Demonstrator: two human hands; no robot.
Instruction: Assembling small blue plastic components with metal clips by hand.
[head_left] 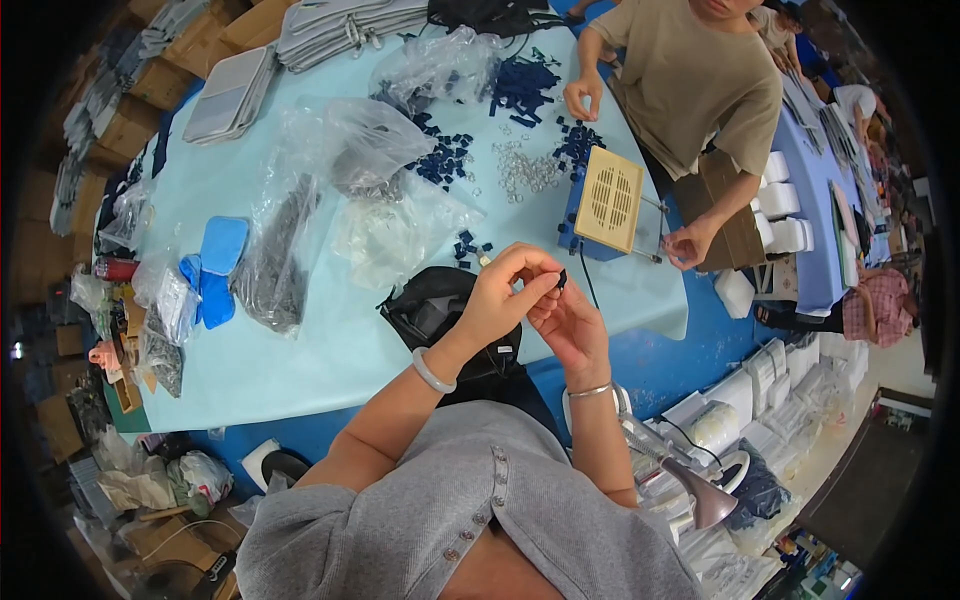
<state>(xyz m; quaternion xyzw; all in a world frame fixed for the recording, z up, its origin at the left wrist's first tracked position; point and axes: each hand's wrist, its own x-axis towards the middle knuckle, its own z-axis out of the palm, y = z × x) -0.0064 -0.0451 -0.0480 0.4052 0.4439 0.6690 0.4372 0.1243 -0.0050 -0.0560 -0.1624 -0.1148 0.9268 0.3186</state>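
My left hand (pixel 505 292) and my right hand (pixel 574 328) meet above the table's near edge, fingers pinched together. A small dark piece (pixel 561 280), too small to name, sits between their fingertips. A black fabric bag (pixel 415 308) lies partly under my left forearm. Just past my hands is a little group of dark blue fabric tabs (pixel 466 247). Farther off are a pile of metal rings (pixel 525 172) and more dark blue tabs (pixel 440 160). To the right of the rings stands a blue box-shaped device (pixel 610 203) with a tan slotted cover.
Across the table (pixel 330 370) a co-worker in a tan shirt (pixel 700 80) has hands near the device. Clear plastic bags (pixel 375 150), grey stacked panels (pixel 232 95) and blue pouches (pixel 222 250) lie to the left. A lamp (pixel 700 490) stands at my right.
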